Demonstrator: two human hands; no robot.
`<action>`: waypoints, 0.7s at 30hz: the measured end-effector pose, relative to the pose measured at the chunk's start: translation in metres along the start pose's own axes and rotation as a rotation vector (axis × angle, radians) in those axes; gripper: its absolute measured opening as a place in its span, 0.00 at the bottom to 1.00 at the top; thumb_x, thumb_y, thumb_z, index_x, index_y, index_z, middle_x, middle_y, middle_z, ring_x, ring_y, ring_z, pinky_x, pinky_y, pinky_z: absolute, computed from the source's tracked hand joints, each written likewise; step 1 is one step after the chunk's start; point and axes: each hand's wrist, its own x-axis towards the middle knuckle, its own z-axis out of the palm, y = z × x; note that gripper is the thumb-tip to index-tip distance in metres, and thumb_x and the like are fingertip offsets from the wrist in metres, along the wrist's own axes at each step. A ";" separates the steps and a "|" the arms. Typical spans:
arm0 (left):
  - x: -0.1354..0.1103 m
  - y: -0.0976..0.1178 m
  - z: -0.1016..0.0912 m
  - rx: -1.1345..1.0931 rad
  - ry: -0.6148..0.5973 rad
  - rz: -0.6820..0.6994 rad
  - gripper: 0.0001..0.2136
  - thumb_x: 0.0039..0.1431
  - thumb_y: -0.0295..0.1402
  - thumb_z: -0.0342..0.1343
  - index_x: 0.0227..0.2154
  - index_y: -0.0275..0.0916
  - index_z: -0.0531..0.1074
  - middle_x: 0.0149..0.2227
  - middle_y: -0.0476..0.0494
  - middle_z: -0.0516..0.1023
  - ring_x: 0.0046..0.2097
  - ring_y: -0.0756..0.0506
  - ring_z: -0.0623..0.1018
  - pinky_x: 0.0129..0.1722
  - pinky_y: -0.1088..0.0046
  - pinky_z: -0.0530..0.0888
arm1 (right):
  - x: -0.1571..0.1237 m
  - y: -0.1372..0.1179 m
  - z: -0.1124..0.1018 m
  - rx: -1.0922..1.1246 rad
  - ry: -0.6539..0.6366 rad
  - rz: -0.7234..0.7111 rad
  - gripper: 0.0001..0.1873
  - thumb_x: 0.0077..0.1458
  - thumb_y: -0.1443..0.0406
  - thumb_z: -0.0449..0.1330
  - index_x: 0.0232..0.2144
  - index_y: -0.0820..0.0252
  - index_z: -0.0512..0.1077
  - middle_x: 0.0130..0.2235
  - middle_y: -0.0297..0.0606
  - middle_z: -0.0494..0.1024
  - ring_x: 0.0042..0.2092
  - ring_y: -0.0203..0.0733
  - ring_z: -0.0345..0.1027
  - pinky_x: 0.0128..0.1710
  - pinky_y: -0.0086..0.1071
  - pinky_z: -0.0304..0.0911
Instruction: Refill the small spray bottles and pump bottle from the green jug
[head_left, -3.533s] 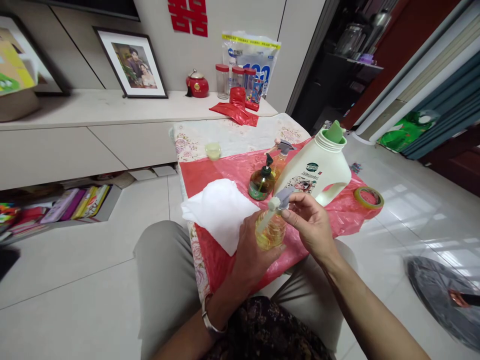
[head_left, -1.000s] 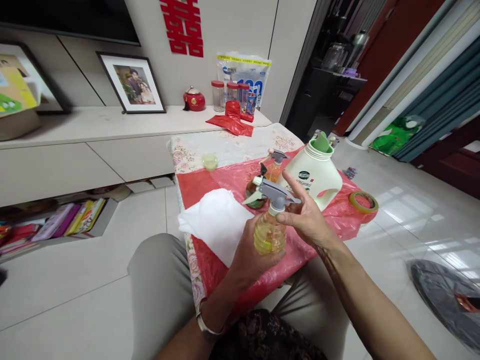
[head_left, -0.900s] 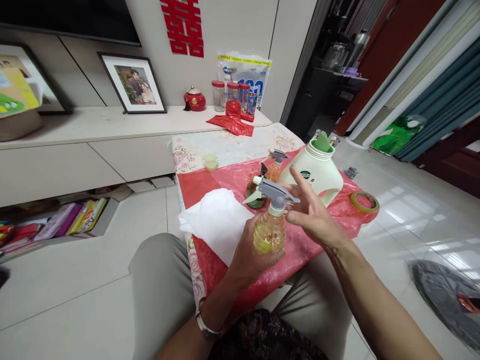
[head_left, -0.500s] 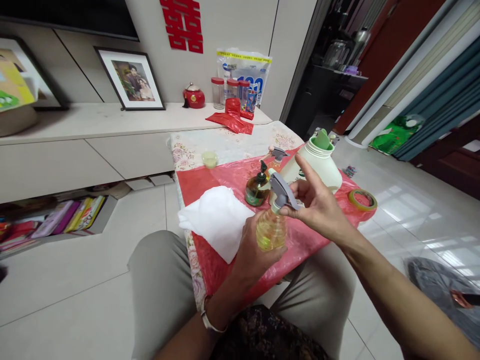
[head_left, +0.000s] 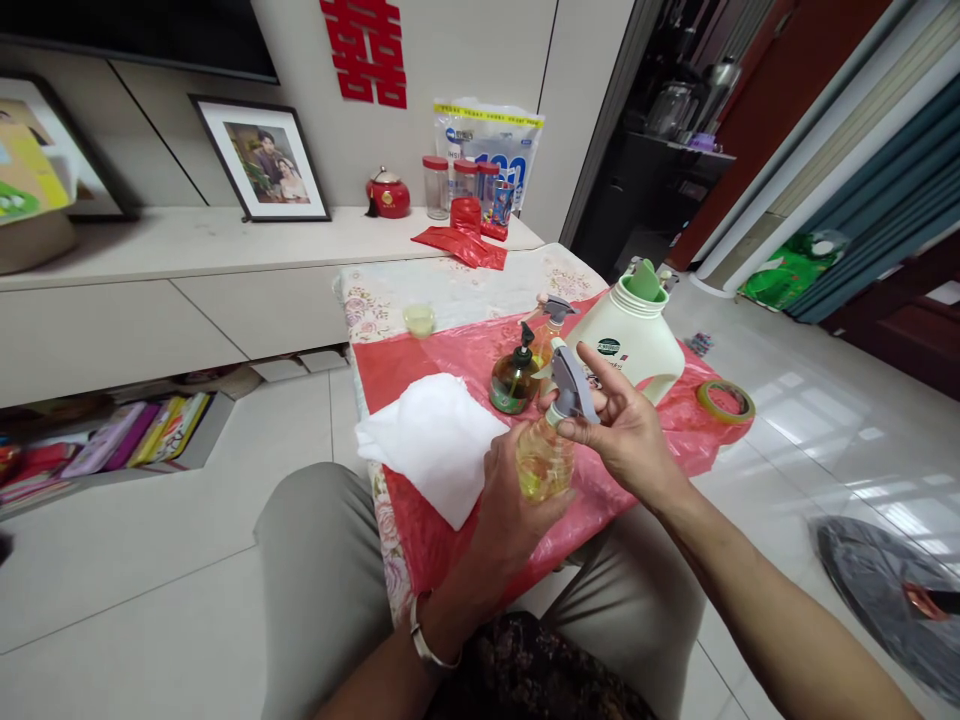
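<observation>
My left hand [head_left: 517, 505] is wrapped round the clear body of a spray bottle [head_left: 541, 468] with yellow liquid inside. At its top sits a grey trigger spray head [head_left: 571, 385] with a white nozzle. My right hand [head_left: 626, 425] grips the neck just under that head, thumb in front, other fingers partly hidden behind, index finger raised. Left of the bottle a white cloth [head_left: 435, 435] lies on red plastic sheeting [head_left: 420, 550]. Behind stand a dark pump bottle [head_left: 514, 385], another spray bottle [head_left: 556, 318] and a large pale green jug [head_left: 634, 335].
A roll of tape [head_left: 725, 401] lies at the right edge of the table. A small pale cup [head_left: 419, 320] stands at the back left. Red-lidded jars [head_left: 436, 188] and a red pot [head_left: 388, 194] are on the cabinet [head_left: 285, 240].
My right hand has shifted down and slightly left, its index finger lower. The spray head has turned a little, and more of the jug's label shows.
</observation>
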 end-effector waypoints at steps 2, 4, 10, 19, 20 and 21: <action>-0.001 0.000 0.003 0.135 0.053 0.031 0.39 0.43 0.26 0.70 0.58 0.54 0.62 0.55 0.45 0.71 0.60 0.29 0.71 0.63 0.42 0.68 | -0.003 0.004 0.004 0.022 0.056 0.003 0.61 0.41 0.61 0.79 0.72 0.50 0.55 0.41 0.35 0.84 0.45 0.46 0.79 0.50 0.44 0.75; -0.003 0.001 0.007 0.207 0.079 0.061 0.38 0.46 0.27 0.69 0.60 0.51 0.60 0.55 0.42 0.71 0.60 0.28 0.71 0.62 0.42 0.68 | -0.006 0.006 0.008 0.039 0.087 -0.011 0.57 0.39 0.61 0.79 0.69 0.51 0.60 0.42 0.36 0.84 0.46 0.46 0.79 0.50 0.44 0.75; -0.007 0.005 0.005 0.052 0.043 0.063 0.41 0.45 0.37 0.74 0.61 0.50 0.59 0.61 0.39 0.68 0.65 0.28 0.67 0.68 0.40 0.64 | -0.008 0.000 -0.001 0.077 0.091 -0.097 0.45 0.41 0.65 0.79 0.62 0.51 0.69 0.44 0.35 0.84 0.45 0.42 0.79 0.48 0.38 0.75; 0.000 0.007 -0.003 -0.487 -0.321 -0.218 0.34 0.46 0.54 0.74 0.54 0.49 0.71 0.53 0.43 0.80 0.54 0.31 0.80 0.42 0.56 0.85 | -0.004 -0.019 -0.019 0.090 0.077 -0.141 0.42 0.43 0.57 0.78 0.60 0.52 0.72 0.43 0.38 0.84 0.47 0.47 0.79 0.53 0.44 0.73; -0.002 0.003 -0.001 -0.465 -0.268 -0.210 0.35 0.45 0.54 0.74 0.55 0.49 0.70 0.53 0.43 0.79 0.54 0.31 0.80 0.40 0.56 0.86 | -0.004 -0.017 -0.017 0.116 0.091 -0.146 0.41 0.42 0.58 0.79 0.59 0.53 0.72 0.43 0.38 0.84 0.47 0.47 0.79 0.53 0.44 0.73; -0.005 -0.001 0.001 -0.414 -0.232 -0.188 0.37 0.47 0.55 0.73 0.57 0.50 0.67 0.55 0.43 0.78 0.55 0.32 0.80 0.40 0.56 0.86 | -0.005 -0.015 -0.016 0.145 0.106 -0.148 0.41 0.42 0.58 0.79 0.58 0.53 0.73 0.43 0.38 0.84 0.47 0.47 0.79 0.53 0.43 0.73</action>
